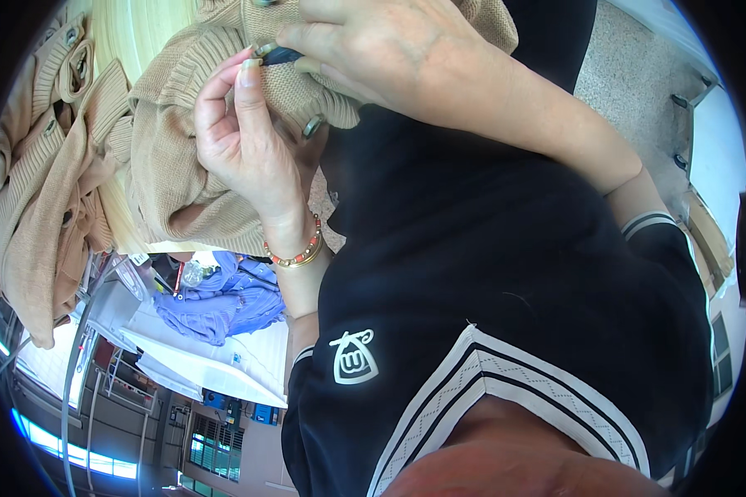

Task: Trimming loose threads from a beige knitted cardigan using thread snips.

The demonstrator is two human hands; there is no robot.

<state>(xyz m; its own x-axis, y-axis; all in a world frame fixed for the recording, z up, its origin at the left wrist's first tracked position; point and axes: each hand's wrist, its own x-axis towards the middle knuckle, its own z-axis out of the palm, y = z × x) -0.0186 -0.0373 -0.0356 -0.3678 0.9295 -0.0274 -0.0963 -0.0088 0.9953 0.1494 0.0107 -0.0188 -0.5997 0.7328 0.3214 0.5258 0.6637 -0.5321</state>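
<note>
A tan knitted cardigan (166,178) with dark shiny buttons lies bunched in front of me at the upper left. My left hand (244,137), with a beaded bracelet (313,247) at its wrist, pinches a button (265,51) at the ribbed edge between thumb and index finger. Over the same edge bends my right hand (381,41), closed on the knit beside that button; some of its fingertips are hidden. Something dark blue shows between the hands. Another button (312,126) hangs below them on the ribbed band.
More tan knitted garments (54,199) are heaped at the left on a pale wooden table (118,41). A blue-violet cloth (220,306) lies with small items on a white surface (253,364) below the table edge. White wheeled furniture (717,141) stands at the far right on a speckled floor.
</note>
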